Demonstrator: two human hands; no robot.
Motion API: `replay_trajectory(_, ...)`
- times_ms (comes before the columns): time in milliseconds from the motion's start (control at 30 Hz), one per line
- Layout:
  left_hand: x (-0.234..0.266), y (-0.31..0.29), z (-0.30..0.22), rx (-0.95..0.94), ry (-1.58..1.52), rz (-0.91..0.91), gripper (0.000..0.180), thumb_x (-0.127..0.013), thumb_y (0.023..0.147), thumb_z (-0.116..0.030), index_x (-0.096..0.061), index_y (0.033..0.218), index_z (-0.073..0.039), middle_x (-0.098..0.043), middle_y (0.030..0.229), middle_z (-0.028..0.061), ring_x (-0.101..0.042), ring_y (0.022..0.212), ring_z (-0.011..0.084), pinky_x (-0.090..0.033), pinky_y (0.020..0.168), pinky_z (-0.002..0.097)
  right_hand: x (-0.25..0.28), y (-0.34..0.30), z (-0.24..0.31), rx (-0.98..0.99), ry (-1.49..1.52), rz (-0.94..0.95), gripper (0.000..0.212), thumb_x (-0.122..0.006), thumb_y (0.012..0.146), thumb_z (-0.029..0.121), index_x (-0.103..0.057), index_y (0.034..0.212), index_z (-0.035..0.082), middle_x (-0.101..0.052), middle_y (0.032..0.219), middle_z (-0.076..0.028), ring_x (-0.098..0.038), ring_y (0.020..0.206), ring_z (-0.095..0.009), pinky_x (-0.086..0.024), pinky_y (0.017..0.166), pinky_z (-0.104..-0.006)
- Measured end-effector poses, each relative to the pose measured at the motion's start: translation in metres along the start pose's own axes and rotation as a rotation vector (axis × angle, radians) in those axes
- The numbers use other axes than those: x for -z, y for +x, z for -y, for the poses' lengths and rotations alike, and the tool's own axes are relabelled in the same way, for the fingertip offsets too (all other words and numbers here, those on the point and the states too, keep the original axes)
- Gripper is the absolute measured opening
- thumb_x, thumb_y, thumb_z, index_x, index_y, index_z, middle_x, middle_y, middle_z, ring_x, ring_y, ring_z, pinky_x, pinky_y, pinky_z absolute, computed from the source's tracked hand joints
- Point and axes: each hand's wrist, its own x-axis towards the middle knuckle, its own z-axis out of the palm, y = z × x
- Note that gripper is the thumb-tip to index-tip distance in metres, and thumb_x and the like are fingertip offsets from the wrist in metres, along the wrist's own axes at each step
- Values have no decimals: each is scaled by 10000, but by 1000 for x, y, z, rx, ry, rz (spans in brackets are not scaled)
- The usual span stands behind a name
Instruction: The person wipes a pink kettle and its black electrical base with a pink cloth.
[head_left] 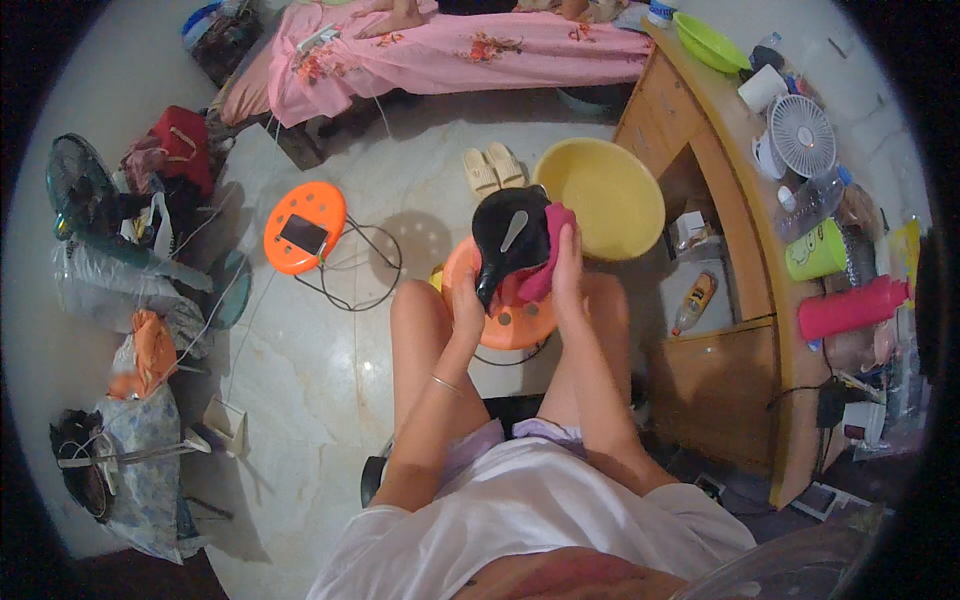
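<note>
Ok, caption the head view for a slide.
Left hand holds a black object; right hand holds pink cloth against it.

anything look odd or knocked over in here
In the open compartment of the desk, a yellowish bottle appears to lie on its side instead of standing. Bags are heaped at far left. No spill shows on the floor, nor clear damage on the black pan-like item in the left hand.

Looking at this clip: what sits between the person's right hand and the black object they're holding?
A pink cloth lies between the right hand and the black object; the head view shows it.
</note>
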Motion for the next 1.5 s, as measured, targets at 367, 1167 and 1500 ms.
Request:
replay_trajectory(367, -22, -30, -34, 190, -114, 129, 459, -295, 1019, -375, -592, 868, -61, -561, 587, 31, -512, 452, 142, -399, 435, 263, -5, -14, 35, -80, 8, 48, 694, -481, 976, 429, -299, 1447, -48, -359, 1471, -233, -341, 1371, -326, -253, 1127, -377)
replay_trajectory(1167, -47, -40, -59, 71, -55, 18, 516, -282, 1018, -416, -550, 845, -11, -552, 623, 77, -499, 435, 177, -379, 381, 295, -8, 22, 37, 224, -271, 92, 580, -489, 976, 263, -313, 1437, -42, -359, 1470, -237, -320, 1389, -323, -233, 1138, -382)
replay_trajectory(1500, -26, -19, -4, -235, 187, 55, 437, -265, 1024, -286, -562, 970, 30, -604, 793, 111, -593, 664, 217, -468, 555, 334, -27, -34, 47, -1, -81, 13, 627, -441, 995, 293, -214, 1481, -32, -291, 1512, -229, -247, 1423, -327, -171, 1162, -375)
